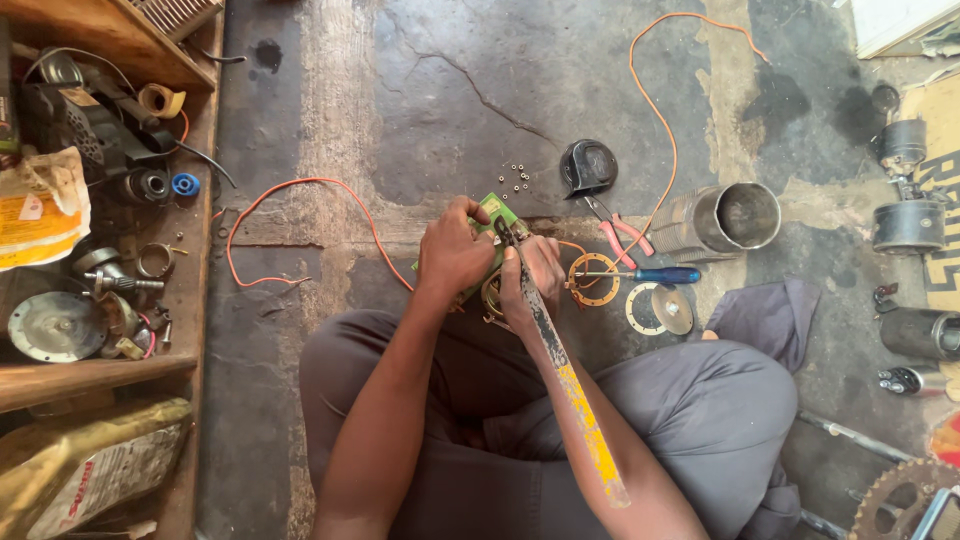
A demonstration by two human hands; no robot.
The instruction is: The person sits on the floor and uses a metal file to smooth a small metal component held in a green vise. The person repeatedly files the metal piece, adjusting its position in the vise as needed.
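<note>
Head view: the left hand (pixel 452 252) is clamping its fingers around a small green box (pixel 497 212) and a round brass-coloured metal part (pixel 492 295), held over the cracked concrete floor (pixel 430 90) just above the lap. The right hand (pixel 532 280) is wrapped shut on a long flat metal tool with worn yellow paint (pixel 560 370), its tip on the part. The part is probably stiff, fairly heavy and greasy, so gripping its rim looks best; a blue-handled screwdriver (pixel 640 275) is lying just beside.

Spotted a crumpled orange-and-white bag (pixel 38 205) at the left edge on the wooden shelf. Below it, lower left corner, a yellowish plastic sack (pixel 85 465) lying flat. Small green box (pixel 497 212) mid-frame under the hands. Tan printed sheet (pixel 938 160) far right.
</note>
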